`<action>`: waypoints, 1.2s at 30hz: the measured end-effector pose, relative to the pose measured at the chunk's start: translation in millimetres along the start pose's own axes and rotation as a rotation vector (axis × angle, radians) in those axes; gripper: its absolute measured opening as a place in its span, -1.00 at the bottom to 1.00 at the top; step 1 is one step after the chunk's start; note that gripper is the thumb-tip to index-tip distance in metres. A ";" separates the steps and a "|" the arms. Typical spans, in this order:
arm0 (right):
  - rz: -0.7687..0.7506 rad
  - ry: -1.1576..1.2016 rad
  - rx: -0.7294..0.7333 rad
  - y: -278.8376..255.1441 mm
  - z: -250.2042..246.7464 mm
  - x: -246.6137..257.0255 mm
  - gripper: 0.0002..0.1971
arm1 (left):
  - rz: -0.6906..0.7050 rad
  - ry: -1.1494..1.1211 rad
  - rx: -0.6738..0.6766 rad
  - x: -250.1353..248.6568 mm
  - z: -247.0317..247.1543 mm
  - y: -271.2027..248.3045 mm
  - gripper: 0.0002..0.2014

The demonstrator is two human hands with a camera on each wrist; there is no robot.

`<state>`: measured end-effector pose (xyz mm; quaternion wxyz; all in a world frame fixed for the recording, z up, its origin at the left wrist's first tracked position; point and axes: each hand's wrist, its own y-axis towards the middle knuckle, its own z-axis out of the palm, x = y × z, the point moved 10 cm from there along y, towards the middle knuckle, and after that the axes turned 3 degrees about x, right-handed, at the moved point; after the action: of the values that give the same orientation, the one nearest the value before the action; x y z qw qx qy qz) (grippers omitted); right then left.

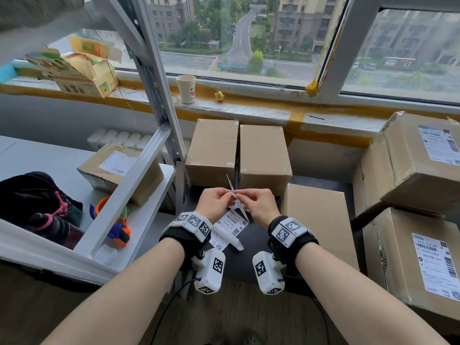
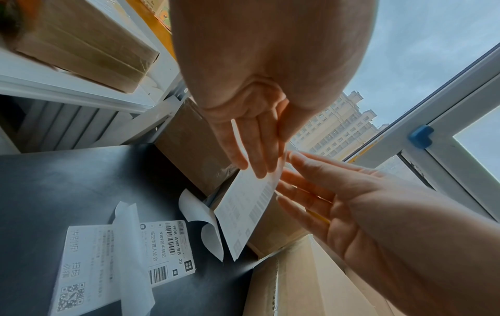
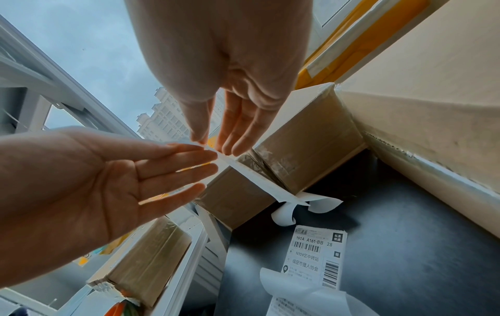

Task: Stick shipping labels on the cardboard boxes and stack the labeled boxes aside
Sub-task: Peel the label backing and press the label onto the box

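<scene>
Over the dark table (image 1: pixel 251 247) both hands meet on one white shipping label (image 1: pixel 238 207) held upright. My left hand (image 1: pixel 227 196) and right hand (image 1: pixel 242 199) each pinch its top edge between thumb and forefinger, other fingers straight. A thin white tip sticks up above the pinch. In the left wrist view the label (image 2: pixel 249 209) hangs with its backing paper (image 2: pixel 208 226) curling off the lower end. A second label (image 1: pixel 230 226) lies flat on the table below. Plain cardboard boxes (image 1: pixel 211 150) (image 1: pixel 263 155) (image 1: pixel 318 220) stand just beyond and right of the hands.
Boxes bearing labels are stacked at the right (image 1: pixel 423 158) (image 1: pixel 418 265). A grey metal shelf frame (image 1: pixel 159 115) on the left holds another labelled box (image 1: pixel 119 168), an orange tape dispenser (image 1: pixel 117 220) and a black bag (image 1: pixel 32 195). A paper cup (image 1: pixel 186 88) stands on the windowsill.
</scene>
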<state>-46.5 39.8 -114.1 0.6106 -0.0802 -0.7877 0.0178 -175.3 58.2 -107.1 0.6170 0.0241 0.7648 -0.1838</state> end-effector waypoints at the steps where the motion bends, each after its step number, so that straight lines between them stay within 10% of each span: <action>1: -0.002 0.001 0.000 -0.9 -0.6 1.2 -0.86 | 0.003 0.007 0.001 -0.6 0.5 -0.2 -0.82; 13: 0.018 -0.086 -0.033 -5.0 -10.5 3.2 -0.92 | 0.013 0.126 -0.026 1.8 -5.6 -3.6 -0.88; 21: 0.083 0.150 -0.078 -9.2 -29.3 4.0 -0.78 | -0.198 0.310 -0.015 29.3 -14.0 -6.1 -0.26; 29: 0.109 0.130 -0.135 -7.1 -50.5 -4.6 -0.77 | -0.078 0.268 0.051 17.7 -4.6 -3.9 -0.89; 36: 0.096 0.032 -0.095 -4.2 -49.4 -2.2 -0.75 | -0.055 0.065 0.024 1.4 1.2 0.7 -0.96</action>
<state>1.2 31.9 -103.1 0.6171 -0.1470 -0.7730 0.0085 -174.4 58.2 -108.8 0.5863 0.0165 0.7826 -0.2088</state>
